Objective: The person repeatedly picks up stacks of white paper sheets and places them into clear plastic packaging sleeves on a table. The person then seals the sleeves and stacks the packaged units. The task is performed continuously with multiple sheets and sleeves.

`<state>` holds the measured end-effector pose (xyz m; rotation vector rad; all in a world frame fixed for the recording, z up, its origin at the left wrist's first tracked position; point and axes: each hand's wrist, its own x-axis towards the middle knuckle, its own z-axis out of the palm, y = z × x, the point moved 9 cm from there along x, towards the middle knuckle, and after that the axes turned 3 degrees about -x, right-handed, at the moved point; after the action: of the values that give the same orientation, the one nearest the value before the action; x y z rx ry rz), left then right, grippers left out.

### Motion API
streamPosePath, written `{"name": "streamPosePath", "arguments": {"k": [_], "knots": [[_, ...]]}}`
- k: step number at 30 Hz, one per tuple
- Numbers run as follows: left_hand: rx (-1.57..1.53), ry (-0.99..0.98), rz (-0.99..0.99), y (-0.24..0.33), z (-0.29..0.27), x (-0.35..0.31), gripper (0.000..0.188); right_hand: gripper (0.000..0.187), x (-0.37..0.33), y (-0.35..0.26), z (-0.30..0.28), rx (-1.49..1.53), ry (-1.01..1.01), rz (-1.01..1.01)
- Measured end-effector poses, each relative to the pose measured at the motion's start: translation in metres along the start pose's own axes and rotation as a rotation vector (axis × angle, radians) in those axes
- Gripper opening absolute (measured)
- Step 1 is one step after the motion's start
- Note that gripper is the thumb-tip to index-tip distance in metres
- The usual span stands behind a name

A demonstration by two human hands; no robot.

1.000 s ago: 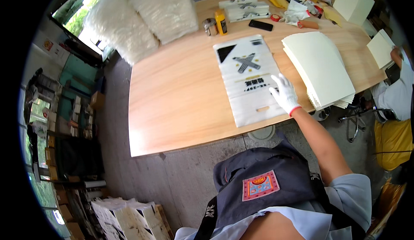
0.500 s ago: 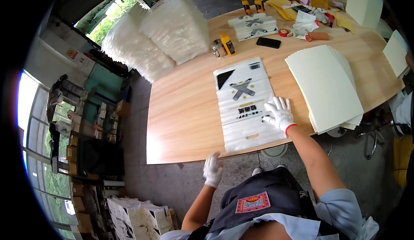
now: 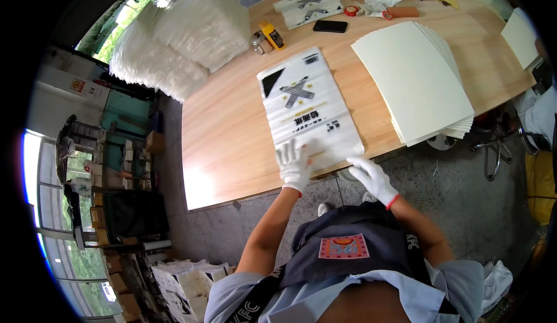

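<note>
A translucent white plastic bag (image 3: pixel 303 116), printed with crossed pencils and a black corner, lies flat on the table in front of me. My left hand (image 3: pixel 294 165), in a white knit glove, is over the bag's near left part with its fingers spread. At the near right corner of the bag is my gloved right hand (image 3: pixel 372 179), fingers stretched out toward the corner; whether they touch it I cannot tell. To the right of the bag lies a thick stack of cream paper sheets (image 3: pixel 415 79), slightly fanned.
Tall piles of clear plastic bags (image 3: pixel 203 24) stand at the table's far left. Beyond the bag are a yellow bottle (image 3: pixel 271 35), a black phone (image 3: pixel 330 26), more printed bags (image 3: pixel 307 8) and red tape (image 3: pixel 351 11). The wooden table's (image 3: pixel 226 143) near edge runs just before me.
My left hand has come up from below the table edge to over the bag. My right hand has drawn back from the bag's right side to its near corner. The view has shifted.
</note>
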<state>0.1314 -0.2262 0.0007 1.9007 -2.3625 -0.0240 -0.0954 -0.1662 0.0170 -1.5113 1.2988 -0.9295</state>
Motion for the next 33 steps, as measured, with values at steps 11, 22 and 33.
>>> {"name": "streamPosePath", "arguments": {"k": [11, 22, 33], "knots": [[-0.518, -0.437, 0.022, 0.003, 0.012, 0.059, 0.022, 0.033, -0.028, -0.017, 0.049, -0.004, -0.075, 0.078], [-0.765, -0.236, 0.241, -0.014, -0.025, 0.096, 0.024, 0.024, 0.092, 0.000, 0.115, 0.668, 0.025, 0.584], [-1.979, -0.324, 0.112, -0.038, -0.085, 0.143, 0.022, 0.051, 0.047, 0.044, 0.037, -0.273, 0.041, 0.444]]}}
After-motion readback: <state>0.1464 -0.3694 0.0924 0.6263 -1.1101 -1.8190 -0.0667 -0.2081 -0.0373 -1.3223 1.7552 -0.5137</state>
